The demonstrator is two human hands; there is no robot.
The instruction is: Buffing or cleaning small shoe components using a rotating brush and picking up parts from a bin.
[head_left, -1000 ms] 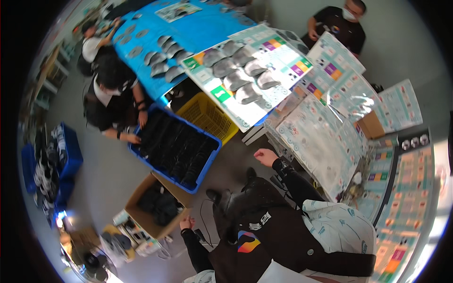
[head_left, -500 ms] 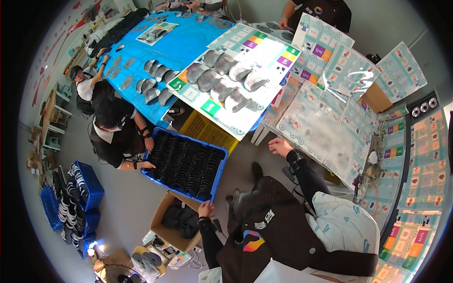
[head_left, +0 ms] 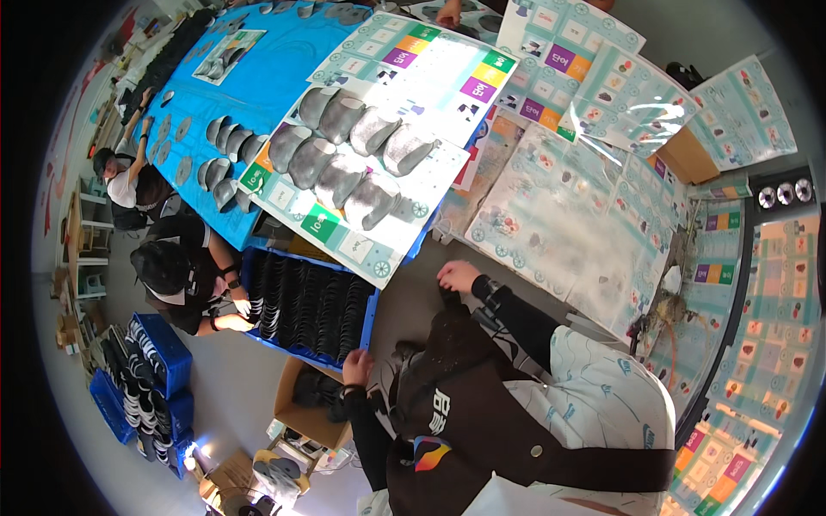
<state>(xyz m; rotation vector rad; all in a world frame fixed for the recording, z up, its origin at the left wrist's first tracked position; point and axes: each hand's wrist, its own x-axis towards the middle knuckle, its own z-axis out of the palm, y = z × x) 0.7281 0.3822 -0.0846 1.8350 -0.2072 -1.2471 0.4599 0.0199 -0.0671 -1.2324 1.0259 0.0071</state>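
Note:
My left hand [head_left: 357,367] is closed on the near right corner of a blue plastic crate [head_left: 372,322]; its fingertips are partly hidden. Rows of dark curved pieces [head_left: 303,301] stand packed inside the crate. At its left side a co-worker's hands [head_left: 237,316] hold the crate. My right hand [head_left: 459,275] hovers in front of me, right of the crate. Its fingers are loosely bent and apart, with nothing seen in them. Above the crate a printed board [head_left: 357,252] juts over the table edge, carrying grey curved shells [head_left: 342,181].
A cardboard box [head_left: 320,421] with dark stuff inside sits below the crate. Blue crates [head_left: 163,348] are stacked at the left. To my right stands a dusty board-covered table [head_left: 559,224]. Another person sits by the blue tabletop [head_left: 284,64], where more shells lie.
My view has swung, so the scene sits further left. The blue crate has moved closer to the table, and the yellow crate there is now mostly hidden. My left hand stays at its corner.

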